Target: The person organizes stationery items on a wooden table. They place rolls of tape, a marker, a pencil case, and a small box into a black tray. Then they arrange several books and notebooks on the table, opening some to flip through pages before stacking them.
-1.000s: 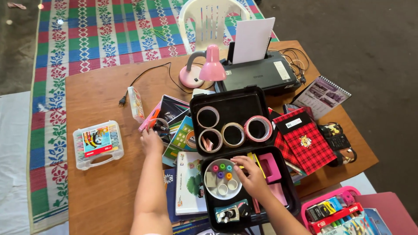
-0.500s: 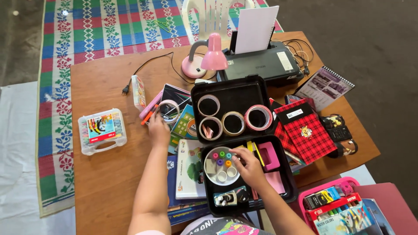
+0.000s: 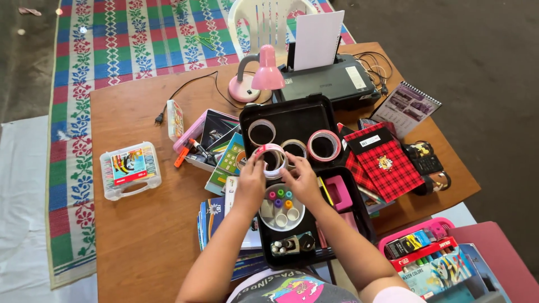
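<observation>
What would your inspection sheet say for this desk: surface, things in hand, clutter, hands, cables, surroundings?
Surface: wooden table, crowded on the right.
Things in hand: pink tape roll over the open black case, which holds more rolls.
Clutter: books, clear crayon box, red plaid bag, round tray of caps.
Hands: left hand and right hand both grip the roll.
Cables: lamp cord; wires by the printer.
Surroundings: woven mat, white chair.

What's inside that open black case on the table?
The black case holds tape rolls in its lid; below, a round dish of coloured caps and a pink block. Both hands and forearms cover the middle.
</observation>
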